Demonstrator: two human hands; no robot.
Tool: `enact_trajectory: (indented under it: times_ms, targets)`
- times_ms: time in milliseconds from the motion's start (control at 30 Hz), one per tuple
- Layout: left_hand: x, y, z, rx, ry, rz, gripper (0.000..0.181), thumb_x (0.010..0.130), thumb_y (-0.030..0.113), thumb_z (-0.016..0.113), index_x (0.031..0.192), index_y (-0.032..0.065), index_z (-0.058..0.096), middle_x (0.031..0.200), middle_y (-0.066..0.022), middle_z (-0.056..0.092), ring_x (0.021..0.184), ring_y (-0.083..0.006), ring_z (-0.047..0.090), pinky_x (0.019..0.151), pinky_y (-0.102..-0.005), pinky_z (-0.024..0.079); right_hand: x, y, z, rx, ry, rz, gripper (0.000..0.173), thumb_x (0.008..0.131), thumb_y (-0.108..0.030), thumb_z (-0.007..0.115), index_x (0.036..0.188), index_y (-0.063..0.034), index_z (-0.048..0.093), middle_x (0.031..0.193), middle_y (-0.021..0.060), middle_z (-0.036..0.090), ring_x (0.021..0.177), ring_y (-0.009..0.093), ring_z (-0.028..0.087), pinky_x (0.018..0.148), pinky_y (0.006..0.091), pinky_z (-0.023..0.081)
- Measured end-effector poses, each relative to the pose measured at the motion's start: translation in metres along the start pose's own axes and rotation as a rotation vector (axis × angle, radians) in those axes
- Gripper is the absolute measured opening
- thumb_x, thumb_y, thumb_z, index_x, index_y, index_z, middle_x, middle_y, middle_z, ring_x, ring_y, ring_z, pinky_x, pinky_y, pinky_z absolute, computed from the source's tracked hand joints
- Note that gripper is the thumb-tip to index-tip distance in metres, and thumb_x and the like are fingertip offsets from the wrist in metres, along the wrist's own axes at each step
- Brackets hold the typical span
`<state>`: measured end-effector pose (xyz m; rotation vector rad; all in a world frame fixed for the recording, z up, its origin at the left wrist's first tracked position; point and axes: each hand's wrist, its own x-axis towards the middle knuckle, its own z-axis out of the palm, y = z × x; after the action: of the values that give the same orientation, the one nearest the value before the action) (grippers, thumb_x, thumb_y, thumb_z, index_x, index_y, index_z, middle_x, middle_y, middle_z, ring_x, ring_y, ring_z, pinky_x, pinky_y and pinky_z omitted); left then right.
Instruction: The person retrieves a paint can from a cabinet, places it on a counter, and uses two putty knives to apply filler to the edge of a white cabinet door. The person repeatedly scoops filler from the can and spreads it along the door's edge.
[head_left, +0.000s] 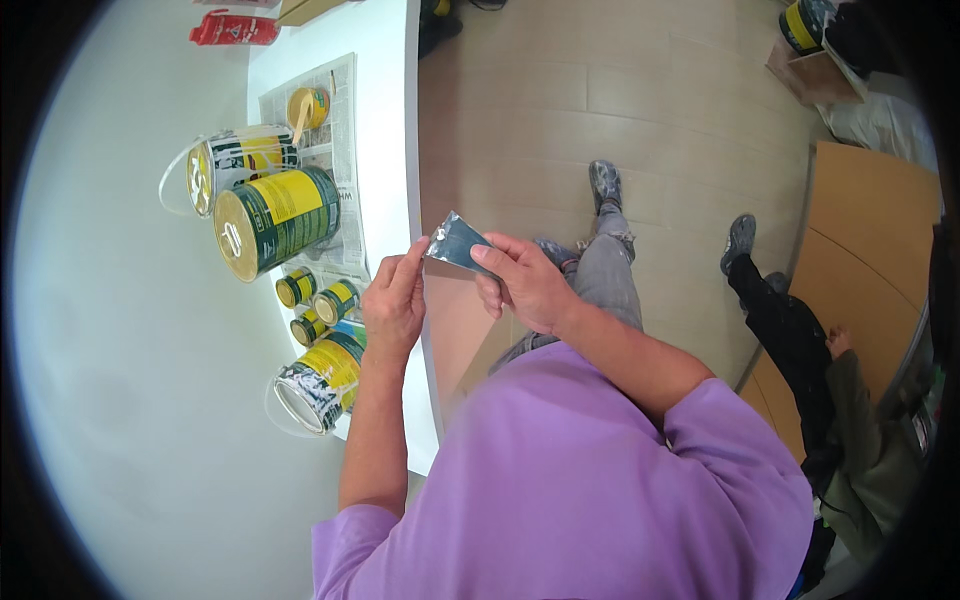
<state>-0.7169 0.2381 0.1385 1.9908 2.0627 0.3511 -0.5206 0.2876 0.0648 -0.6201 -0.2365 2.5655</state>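
My right hand (529, 281) holds a thin, dark grey flat blade, seemingly a putty scraper (459, 244), with the thumb on its upper face. White filler or paint clings near the blade's far edge. At the left end of that edge, my left hand (396, 300) has its index fingertip at the corner; it appears to touch it. Left of my hands, on the white counter (386, 150), an open small tin (309, 107) with a wooden stick across it stands on newspaper (341, 150). A large green and yellow paint can (277, 217) stands nearer.
A paint-streaked can (244, 161), several small tins (336, 301) and another smeared can (321, 382) line the wall side. A red bottle (236, 28) is at the counter's far end. Another person (795, 337) is at the right beside brown boards (862, 225).
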Motion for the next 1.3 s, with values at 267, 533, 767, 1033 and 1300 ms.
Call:
enact_trajectory:
  times_ms: [267, 533, 767, 1033, 1300]
  targets:
    - [0.024, -0.06, 0.034, -0.185, 0.03, -0.384, 0.023, 0.108, 0.019, 0.053, 0.113, 0.0029, 0.068, 0.082, -0.0117, 0.066, 0.069, -0.0206, 0.063, 0.065, -0.0363, 0.052, 0.04, -0.064, -0.008, -0.489, 0.126, -0.244, 0.029, 0.109, -0.027, 0.054, 0.113, -0.0019, 0.067, 0.075, 0.0002, 0.061, 0.061, 0.008, 0.057, 0.061, 0.0265, 0.049]
    - [0.067, -0.172, 0.088, -0.399, 0.46, -0.58, 0.033, 0.111, 0.026, 0.044, 0.087, 0.0039, 0.051, 0.069, -0.0019, 0.052, 0.06, -0.0126, 0.047, 0.059, -0.0302, 0.041, 0.188, -0.107, -0.044, -1.239, 0.483, -0.778, 0.032, 0.105, -0.023, 0.058, 0.133, -0.0143, 0.068, 0.085, 0.013, 0.065, 0.077, 0.024, 0.065, 0.071, 0.0361, 0.052]
    - [0.064, -0.179, 0.108, -0.115, 0.487, -0.536, 0.029, 0.109, 0.023, 0.045, 0.092, 0.0024, 0.055, 0.074, -0.014, 0.059, 0.065, -0.0288, 0.055, 0.062, -0.0397, 0.045, 0.24, -0.095, -0.037, -1.391, 0.602, -0.824, 0.03, 0.101, -0.025, 0.061, 0.129, -0.0251, 0.071, 0.084, 0.0095, 0.059, 0.075, 0.029, 0.064, 0.068, 0.0422, 0.053]
    - [0.063, -0.18, 0.105, -0.157, 0.479, -0.578, 0.027, 0.108, 0.023, 0.046, 0.097, 0.0014, 0.058, 0.078, -0.02, 0.063, 0.068, -0.0377, 0.059, 0.065, -0.045, 0.047, 0.247, -0.058, -0.052, -1.609, 0.674, -0.953, 0.037, 0.095, -0.017, 0.069, 0.131, -0.0257, 0.072, 0.082, 0.0077, 0.055, 0.068, 0.026, 0.06, 0.06, 0.0405, 0.05]
    - [0.065, -0.179, 0.102, -0.102, 0.477, -0.526, 0.027, 0.108, 0.023, 0.046, 0.096, 0.0023, 0.058, 0.08, -0.0216, 0.064, 0.07, -0.0422, 0.059, 0.065, -0.0476, 0.046, 0.249, -0.052, -0.034, -1.524, 0.744, -0.999, 0.041, 0.093, -0.013, 0.069, 0.133, -0.0247, 0.071, 0.082, 0.0073, 0.057, 0.066, 0.025, 0.06, 0.06, 0.0389, 0.051]
